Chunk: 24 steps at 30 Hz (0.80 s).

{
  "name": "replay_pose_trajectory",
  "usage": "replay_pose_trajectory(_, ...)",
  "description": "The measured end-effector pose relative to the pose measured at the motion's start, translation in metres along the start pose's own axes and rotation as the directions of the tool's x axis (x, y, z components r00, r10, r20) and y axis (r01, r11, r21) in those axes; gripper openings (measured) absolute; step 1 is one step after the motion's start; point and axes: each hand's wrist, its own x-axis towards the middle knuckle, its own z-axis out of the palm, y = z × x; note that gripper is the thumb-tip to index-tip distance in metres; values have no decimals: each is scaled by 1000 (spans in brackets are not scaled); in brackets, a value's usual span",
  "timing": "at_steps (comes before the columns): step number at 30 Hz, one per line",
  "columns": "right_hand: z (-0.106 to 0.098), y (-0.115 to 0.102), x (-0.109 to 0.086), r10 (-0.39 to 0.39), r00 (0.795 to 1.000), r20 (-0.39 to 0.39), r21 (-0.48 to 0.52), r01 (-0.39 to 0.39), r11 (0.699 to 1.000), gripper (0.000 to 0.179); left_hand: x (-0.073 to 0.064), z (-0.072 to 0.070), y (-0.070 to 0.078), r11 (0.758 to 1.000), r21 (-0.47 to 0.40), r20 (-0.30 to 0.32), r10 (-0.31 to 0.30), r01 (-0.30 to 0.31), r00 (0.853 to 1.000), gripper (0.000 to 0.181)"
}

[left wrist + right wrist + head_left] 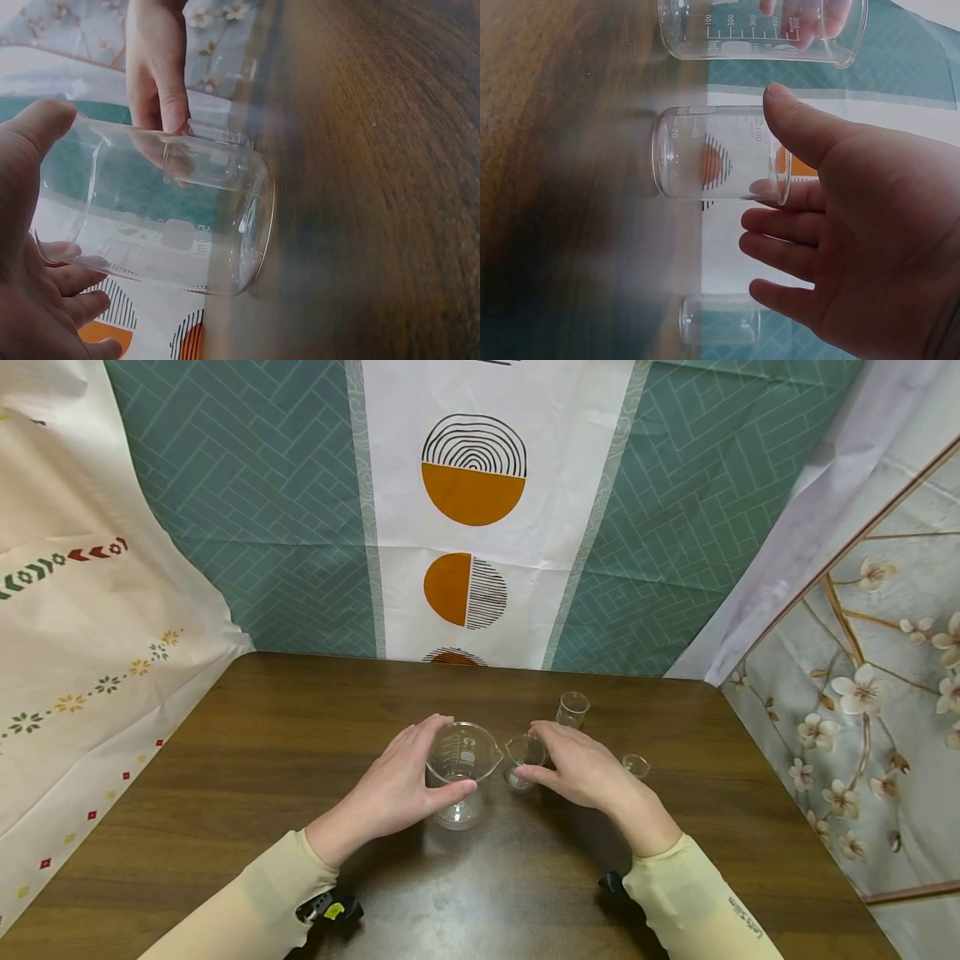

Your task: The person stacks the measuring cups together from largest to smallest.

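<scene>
A large glass beaker (465,760) with white markings stands upright on the brown table. My left hand (405,777) is around its upper part, thumb on the near side and fingers on the far side; the left wrist view shows thumb and index finger at the rim. Just to its right stands a smaller graduated beaker (712,154). My right hand (581,764) spans that beaker's rim, thumb on one side and index finger on the other. The remaining fingers of the right hand extend past the glass, loosely bent.
Behind my right hand stands a small glass beaker (572,708). Another small glass vessel (636,766) is right of that hand, partly hidden by it. Patterned cloths hang at the back and both sides of the wooden table (300,727).
</scene>
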Motion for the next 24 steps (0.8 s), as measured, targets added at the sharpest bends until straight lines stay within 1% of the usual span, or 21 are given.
replay_pose_trajectory(6,1,0,0,-8,1000,-9,-1,8,1000,70,0,1,0,1000,-10,-12,7,-7,1000,92)
replay_pose_trajectory(14,1,-1,0,-13,1000,-25,-10,12,1000,67,1,0,1,1000,-13,-2,-4,4,1000,92)
replay_pose_trajectory(18,0,-1,1,-16,999,-41,-13,16,1000,66,1,0,2,1000,-13,-2,-4,4,1000,92)
replay_pose_trajectory(24,-1,-1,1,-12,997,-72,-43,9,999,61,0,1,1,1000,-11,-6,-6,6,1000,92)
